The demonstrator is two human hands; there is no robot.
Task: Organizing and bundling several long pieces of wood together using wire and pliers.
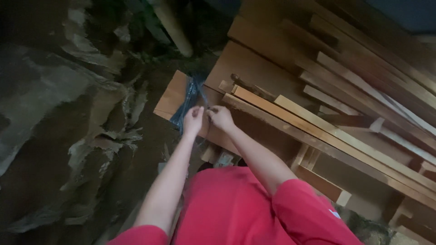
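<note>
- The dark plastic bag [188,100] lies just above your hands, at the middle of the frame, draped over the near end of a flat brown board [172,96].
- Its long axis runs from upper right to lower left, roughly along your forearms, and its lower end reaches down to your left hand.
- Your left hand [194,120] sits right at the bag's lower edge, fingers curled in and pinching at the plastic or something small; the dim light keeps me from telling exactly what it grips.
- Your right hand [221,117] is just to the right of it, the two almost touching, fingers bent in a pinch toward the same spot. Whether it holds the bag itself or a small piece I cannot tell.
- Your left hand is the nearer one to the bag; your right lies over the board beside it.
- Right of your hands, long wooden slats [327,131] run from centre frame to the lower right, stacked over wider planks.
- A pale round pole [175,29] leans at the top centre.
- The left half of the frame is a dark floor [50,136] with torn scraps of paper or cardboard.
- Your red shirt [227,208] fills the bottom centre.
</note>
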